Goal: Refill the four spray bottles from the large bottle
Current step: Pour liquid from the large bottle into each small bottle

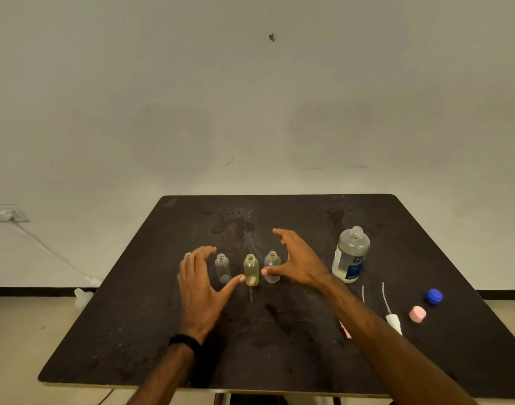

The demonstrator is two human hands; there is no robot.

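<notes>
Several small uncapped spray bottles stand in a row mid-table: one mostly hidden behind my left hand (187, 255), a clear bottle (223, 268), a yellow bottle (251, 270) and a purple bottle (272, 266). My left hand (199, 285) hovers open at the row's left end, thumb near the yellow bottle. My right hand (297, 260) is open at the right end, thumb by the purple bottle. The large clear bottle (350, 255) with a blue label stands uncapped to the right.
On the black table (133, 331), right of my forearm, lie spray heads with tubes: a white one (393, 318) and a partly hidden pink one (346, 330). A pink cap (417, 313) and blue cap (434, 296) sit near the right edge. Wet patches mark the far tabletop.
</notes>
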